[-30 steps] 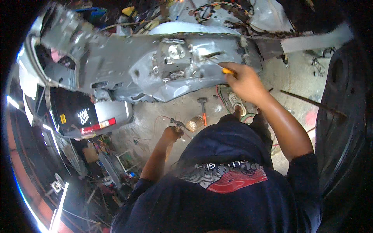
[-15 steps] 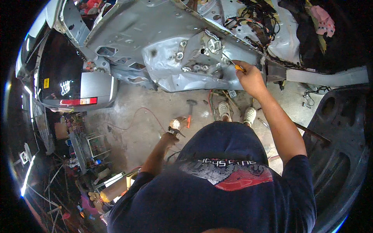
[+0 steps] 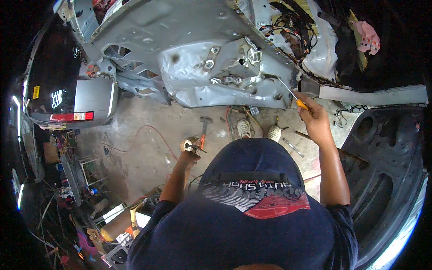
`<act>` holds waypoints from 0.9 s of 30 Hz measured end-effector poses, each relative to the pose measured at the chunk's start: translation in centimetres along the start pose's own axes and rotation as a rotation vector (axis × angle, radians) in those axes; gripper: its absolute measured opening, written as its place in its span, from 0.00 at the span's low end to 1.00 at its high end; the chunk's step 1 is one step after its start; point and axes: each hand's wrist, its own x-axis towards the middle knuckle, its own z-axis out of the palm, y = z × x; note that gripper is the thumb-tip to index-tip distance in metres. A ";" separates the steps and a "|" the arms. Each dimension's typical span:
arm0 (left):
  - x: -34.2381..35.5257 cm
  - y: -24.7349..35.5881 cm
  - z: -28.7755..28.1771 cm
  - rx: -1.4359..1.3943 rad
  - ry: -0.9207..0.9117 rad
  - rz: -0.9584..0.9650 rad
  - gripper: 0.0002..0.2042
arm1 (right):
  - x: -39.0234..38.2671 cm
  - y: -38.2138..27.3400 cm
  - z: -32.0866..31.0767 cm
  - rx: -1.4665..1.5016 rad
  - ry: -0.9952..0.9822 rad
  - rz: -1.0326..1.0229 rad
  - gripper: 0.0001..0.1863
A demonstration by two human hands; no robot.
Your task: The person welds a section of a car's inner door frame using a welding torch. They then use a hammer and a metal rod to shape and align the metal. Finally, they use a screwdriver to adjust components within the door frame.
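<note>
My right hand (image 3: 316, 120) is closed round the orange handle of a screwdriver (image 3: 302, 105). Its long thin shaft points up and left, with the tip at the dented grey metal body panel (image 3: 193, 67) of a car; whether tip and metal touch I cannot tell. Lower on the left, my left hand (image 3: 189, 157) grips a hammer (image 3: 194, 147) with a dark, narrow head, held away from the panel. Its handle is mostly hidden by the fingers. Just behind that hammer shows a round, pale brown object (image 3: 185, 143). A second hammer (image 3: 204, 130) with an orange handle lies on the floor beyond.
A dark door-like panel (image 3: 382, 180) stands at the right. Wiring (image 3: 292, 31) hangs in the car body at the upper right. A red hose (image 3: 148, 127) crosses the concrete floor. Left are another vehicle's rear (image 3: 92, 99) and a tan gas cylinder (image 3: 119, 227).
My right hand has drawn back down and to the right with the screwdriver, baring more of its shaft. My left hand still holds the hammer. The whole view has shifted slightly.
</note>
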 end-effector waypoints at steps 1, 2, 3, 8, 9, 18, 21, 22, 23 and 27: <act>0.2 -0.2 0.2 0.034 -0.009 -0.007 0.13 | 0.0 -0.5 0.0 -0.020 -0.003 -0.018 0.22; 0.3 0.0 0.6 0.067 -0.020 -0.012 0.12 | 0.0 -1.2 0.0 -0.044 -0.005 -0.037 0.22; 0.3 -1.0 0.5 0.003 0.001 -0.005 0.14 | -0.1 -2.1 0.2 -0.089 -0.019 -0.058 0.22; 0.7 -4.3 -0.3 0.113 0.015 0.046 0.19 | -0.6 -6.6 3.6 -0.261 -0.165 -0.197 0.23; 0.9 -3.6 0.0 0.132 -0.002 0.054 0.19 | -0.6 -6.9 4.5 -0.303 -0.181 -0.173 0.23; 5.4 -9.1 0.1 0.531 -0.091 0.164 0.16 | 0.2 -5.3 4.8 -0.257 -0.062 -0.202 0.23; 5.1 -8.4 0.5 0.383 -0.034 0.217 0.14 | 1.2 -6.2 3.2 -0.300 0.015 -0.191 0.22; 4.5 -7.9 0.1 0.313 0.013 0.125 0.14 | 1.6 -6.5 2.7 -0.263 0.019 -0.144 0.21; 4.4 -6.7 0.0 0.245 0.048 0.051 0.14 | 1.8 -6.8 1.9 -0.241 0.036 -0.091 0.21; -2.6 1.4 -1.1 0.119 0.136 0.037 0.18 | 2.9 -6.0 1.1 -0.225 0.075 -0.128 0.19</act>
